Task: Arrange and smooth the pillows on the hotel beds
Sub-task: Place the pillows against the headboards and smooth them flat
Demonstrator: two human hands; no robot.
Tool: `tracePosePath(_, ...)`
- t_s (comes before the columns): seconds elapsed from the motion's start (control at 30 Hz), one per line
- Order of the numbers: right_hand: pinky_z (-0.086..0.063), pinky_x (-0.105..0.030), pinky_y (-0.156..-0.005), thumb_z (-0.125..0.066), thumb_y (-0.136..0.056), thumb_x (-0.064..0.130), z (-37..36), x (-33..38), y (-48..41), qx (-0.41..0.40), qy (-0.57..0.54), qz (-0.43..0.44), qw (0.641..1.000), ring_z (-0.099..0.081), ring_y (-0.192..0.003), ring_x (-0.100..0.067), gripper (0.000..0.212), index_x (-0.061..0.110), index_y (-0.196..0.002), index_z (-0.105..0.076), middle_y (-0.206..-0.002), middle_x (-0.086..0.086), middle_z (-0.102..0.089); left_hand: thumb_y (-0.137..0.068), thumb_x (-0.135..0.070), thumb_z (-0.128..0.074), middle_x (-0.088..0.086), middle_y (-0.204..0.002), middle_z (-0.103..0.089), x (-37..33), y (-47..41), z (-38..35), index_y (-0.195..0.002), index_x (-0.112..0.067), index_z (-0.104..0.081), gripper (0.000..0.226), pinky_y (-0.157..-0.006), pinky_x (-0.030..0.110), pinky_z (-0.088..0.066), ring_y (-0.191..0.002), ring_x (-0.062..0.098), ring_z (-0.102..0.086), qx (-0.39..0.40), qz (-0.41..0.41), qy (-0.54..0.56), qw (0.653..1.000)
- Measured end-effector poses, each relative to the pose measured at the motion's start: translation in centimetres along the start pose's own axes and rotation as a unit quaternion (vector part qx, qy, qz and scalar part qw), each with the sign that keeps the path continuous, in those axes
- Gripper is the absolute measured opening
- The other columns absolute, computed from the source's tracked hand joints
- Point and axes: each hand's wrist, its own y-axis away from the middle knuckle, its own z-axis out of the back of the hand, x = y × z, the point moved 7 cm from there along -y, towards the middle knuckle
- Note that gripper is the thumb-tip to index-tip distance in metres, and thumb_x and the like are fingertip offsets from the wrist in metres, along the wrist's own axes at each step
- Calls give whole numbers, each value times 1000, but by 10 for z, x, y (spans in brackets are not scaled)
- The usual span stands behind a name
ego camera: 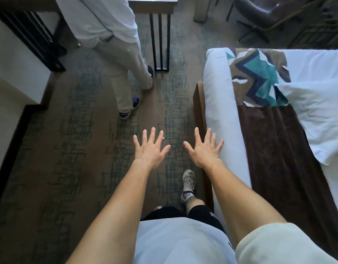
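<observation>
My left hand (150, 148) and my right hand (203, 149) are stretched out in front of me, fingers spread wide, holding nothing, above the carpet. A hotel bed (219, 111) with white sheets stands at the right. A white pillow (320, 119) lies on it, partly over a brown runner (274, 149) and beside a patterned teal and brown cushion (259, 77). My right hand hovers just left of the bed's edge; contact with it cannot be told.
Another person (115, 44) in light clothes stands ahead on the patterned carpet (78, 140). A table with black metal legs (160, 40) is beyond, and a dark chair (263, 14) at the top right. A wall corner with dark baseboard (15, 134) runs along the left.
</observation>
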Motion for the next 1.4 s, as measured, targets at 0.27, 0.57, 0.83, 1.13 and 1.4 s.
tracePosePath(0.27, 15, -65, -116, -11, -96, 75, 51, -35, -111, 10, 4, -3, 1000, 15, -154, -39, 81, 32, -159, 16, -166, -19, 19, -99, -68, -14, -1, -170, 14, -57, -113, 41, -160, -38, 8, 71, -120, 66, 8, -155, 33, 15, -9, 5, 14, 1000)
tracePosePath(0.57, 18, -64, -115, -4, -94, 77, 130, -63, -227, 2, 35, 33, 999, 15, -154, -41, 82, 33, -159, 17, -167, -17, 20, -99, -68, -12, 1, -169, 19, -115, -219, 90, -158, -37, 12, 71, -119, 66, 8, -154, 33, 17, 0, 34, 18, 999)
tracePosePath(0.83, 17, -64, -115, -4, -92, 79, 171, -62, -322, 8, 30, 19, 999, 18, -153, -41, 84, 32, -159, 17, -166, -19, 21, -99, -67, -11, 2, -169, 19, -131, -314, 136, -159, -39, 9, 69, -119, 66, 8, -154, 34, 17, 12, 24, 1, 1000)
tracePosePath(1.13, 17, -65, -115, -5, -92, 79, 228, -37, -455, 10, 22, -12, 1000, 18, -153, -42, 85, 31, -159, 17, -166, -19, 20, -100, -67, -13, 1, -169, 19, -121, -461, 202, -159, -39, 8, 68, -119, 65, 9, -154, 33, 17, 30, 6, -5, 1000)
tracePosePath(1.4, 17, -65, -115, -3, -92, 78, 296, -8, -570, 3, -14, -49, 999, 18, -153, -41, 84, 30, -159, 16, -166, -20, 19, -100, -67, -12, 1, -169, 17, -129, -587, 275, -160, -39, 7, 69, -120, 65, 10, -155, 33, 17, 41, -36, -12, 998)
